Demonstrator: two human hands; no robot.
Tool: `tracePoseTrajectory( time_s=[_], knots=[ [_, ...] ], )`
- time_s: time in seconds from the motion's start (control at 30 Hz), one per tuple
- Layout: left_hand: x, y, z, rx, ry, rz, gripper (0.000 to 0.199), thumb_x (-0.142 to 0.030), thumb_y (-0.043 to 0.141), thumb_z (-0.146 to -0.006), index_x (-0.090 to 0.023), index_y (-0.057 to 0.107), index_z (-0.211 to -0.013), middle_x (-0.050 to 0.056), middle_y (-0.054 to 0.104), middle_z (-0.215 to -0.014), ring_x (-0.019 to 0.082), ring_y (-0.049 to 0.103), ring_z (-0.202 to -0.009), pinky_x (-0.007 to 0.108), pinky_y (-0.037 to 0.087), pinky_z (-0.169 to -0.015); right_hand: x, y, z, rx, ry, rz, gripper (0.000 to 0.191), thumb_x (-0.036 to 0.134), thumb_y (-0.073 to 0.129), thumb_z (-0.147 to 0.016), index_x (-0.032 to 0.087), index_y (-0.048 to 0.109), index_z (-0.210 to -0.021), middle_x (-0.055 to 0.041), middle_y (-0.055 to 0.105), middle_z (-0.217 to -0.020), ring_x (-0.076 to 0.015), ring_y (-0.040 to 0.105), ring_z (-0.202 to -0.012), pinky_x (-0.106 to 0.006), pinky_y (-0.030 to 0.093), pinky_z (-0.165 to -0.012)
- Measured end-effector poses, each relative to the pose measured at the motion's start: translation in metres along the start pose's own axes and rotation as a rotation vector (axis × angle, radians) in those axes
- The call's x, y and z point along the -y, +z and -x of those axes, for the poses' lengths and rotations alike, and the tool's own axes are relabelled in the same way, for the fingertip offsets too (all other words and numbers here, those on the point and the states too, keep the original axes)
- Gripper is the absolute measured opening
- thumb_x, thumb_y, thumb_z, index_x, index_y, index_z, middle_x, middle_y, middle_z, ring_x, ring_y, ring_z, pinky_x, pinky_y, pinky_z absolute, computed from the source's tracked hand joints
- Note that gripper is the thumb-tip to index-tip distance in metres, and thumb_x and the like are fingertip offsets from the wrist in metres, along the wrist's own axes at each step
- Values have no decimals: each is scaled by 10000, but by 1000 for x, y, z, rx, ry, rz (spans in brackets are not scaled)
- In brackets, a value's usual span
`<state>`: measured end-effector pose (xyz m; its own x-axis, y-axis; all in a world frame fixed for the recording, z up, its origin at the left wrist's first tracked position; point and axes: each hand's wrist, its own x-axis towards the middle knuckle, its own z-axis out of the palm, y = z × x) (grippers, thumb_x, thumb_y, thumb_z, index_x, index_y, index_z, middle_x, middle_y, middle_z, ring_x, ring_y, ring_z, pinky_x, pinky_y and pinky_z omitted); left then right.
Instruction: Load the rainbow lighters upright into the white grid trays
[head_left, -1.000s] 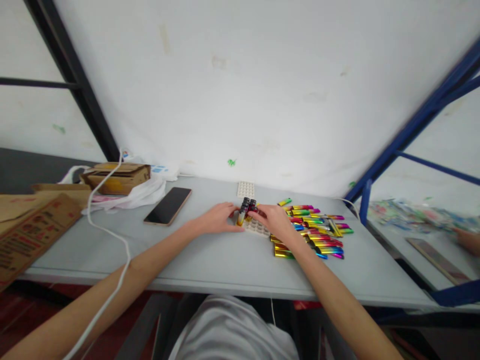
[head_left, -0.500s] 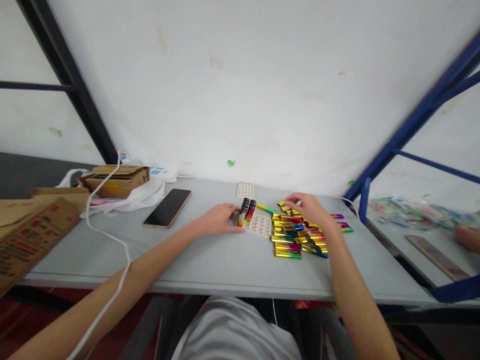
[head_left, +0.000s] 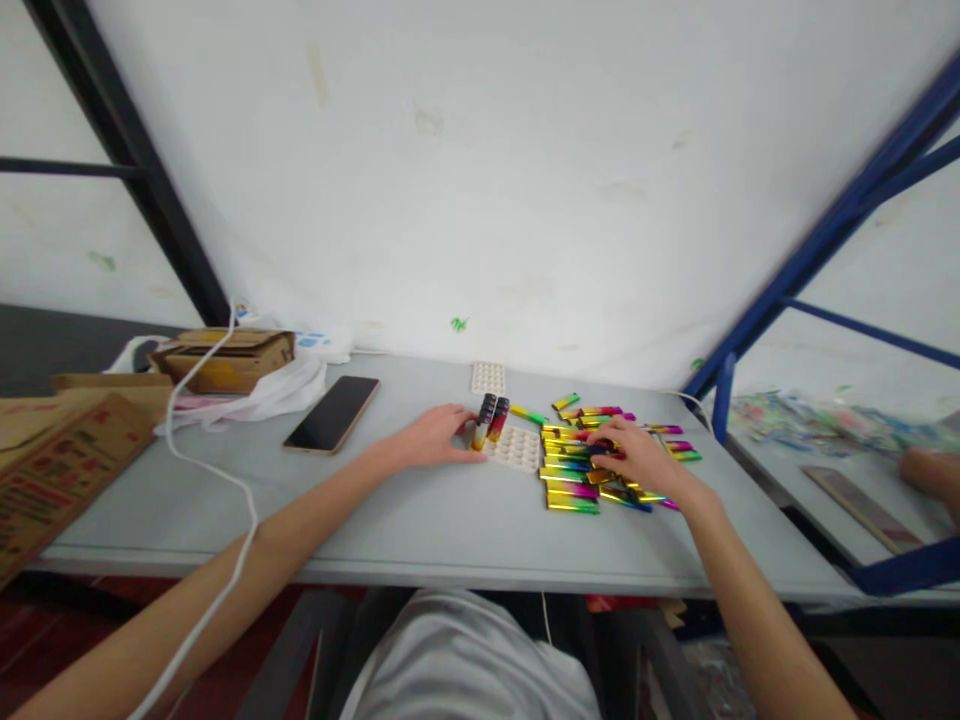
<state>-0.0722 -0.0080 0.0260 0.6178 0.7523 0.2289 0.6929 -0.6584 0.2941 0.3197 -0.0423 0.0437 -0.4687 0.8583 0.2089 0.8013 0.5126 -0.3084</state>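
Note:
My left hand (head_left: 435, 438) curves around the left end of a white studded tray (head_left: 517, 449), thumb in front and fingers behind. Two short rows of lighters (head_left: 491, 420) with black tops and shiny yellow-to-red bodies stand upright in that end, close to the fingertips. Over to the right, my right hand (head_left: 641, 457) reaches into a loose pile of shiny lighters (head_left: 571, 490) in gold, green, purple and blue. Its thumb and fingers close around a dark-ended lighter in the pile, partly hidden by the hand. A single yellow-green lighter (head_left: 529, 413) lies behind the tray.
A second white tray (head_left: 489, 377) lies near the wall. A phone (head_left: 332, 414) rests at left, beside a white plastic bag (head_left: 289, 392) and cardboard boxes (head_left: 82, 465). A white cable (head_left: 244, 500) crosses my left forearm. Another person's hand (head_left: 930, 475) shows beyond the blue frame (head_left: 806, 250).
My right hand has moved from the back edge of the pile toward its middle, uncovering several lighters at the back. My left hand stays at the tray's end.

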Motion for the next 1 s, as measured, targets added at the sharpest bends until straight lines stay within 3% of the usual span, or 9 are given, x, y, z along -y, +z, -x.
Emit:
tracePoseTrajectory(
  time_s=[0.13,0.23,0.33,0.43,0.57,0.63,0.77,1.0],
  knots=[
    [0,0,0,4,5,4,572,-663,694,-821,-159,690,-1092,104,710,-1026,275,670,-902,329,491,-816,5,4,-2,-82,0,-47,162,334,652,-917,237,743,-1011,-115,696,-1107,-288,642,-1070,-469,504,-978],
    [0,-1,0,3,6,15,581,-662,690,-825,-154,690,-1107,112,710,-1042,282,665,-915,340,493,-829,14,0,-6,-172,66,-206,250,448,633,-935,249,738,-1044,-107,732,-1057,-302,664,-1006,-474,524,-924],
    [0,0,0,2,-2,32,564,-654,697,-822,-161,689,-1096,106,709,-1038,280,662,-923,339,494,-825,25,-5,-16,-266,159,-520,316,516,676,-901,246,729,-1058,-65,726,-911,-257,661,-850,-403,546,-786],
    [0,0,0,-16,-3,43,547,-651,710,-808,-172,691,-1071,93,708,-1024,273,659,-917,333,494,-818,41,-6,-34,-435,215,-928,298,521,736,-856,238,705,-944,-1,637,-729,-179,599,-694,-321,525,-685],
    [0,0,0,-14,0,32,549,-659,705,-808,-167,691,-1051,94,706,-1011,271,658,-899,332,492,-804,69,-6,-68,-542,242,-1282,341,543,796,-786,245,645,-853,-9,671,-818,-175,650,-789,-301,560,-708],
    [-1,0,0,-8,-1,24,547,-656,701,-813,-163,689,-1049,98,705,-1008,273,658,-897,332,490,-798,83,-4,-84,-514,237,-1377,380,570,805,-768,245,633,-866,-26,709,-927,-202,689,-916,-337,590,-788],
    [-2,-2,1,4,-7,12,555,-652,701,-813,-164,684,-1078,95,705,-1017,271,657,-903,326,486,-798,100,11,-103,-338,177,-1451,436,632,770,-784,240,620,-905,-50,736,-1046,-255,711,-1040,-422,604,-862],
    [-2,-1,1,-17,-6,28,542,-636,710,-806,-177,686,-1093,83,710,-1013,269,658,-908,329,484,-809,103,40,-99,-184,211,-1437,475,657,741,-787,253,603,-996,2,691,-831,-210,715,-902,-361,596,-783]
  ],
)
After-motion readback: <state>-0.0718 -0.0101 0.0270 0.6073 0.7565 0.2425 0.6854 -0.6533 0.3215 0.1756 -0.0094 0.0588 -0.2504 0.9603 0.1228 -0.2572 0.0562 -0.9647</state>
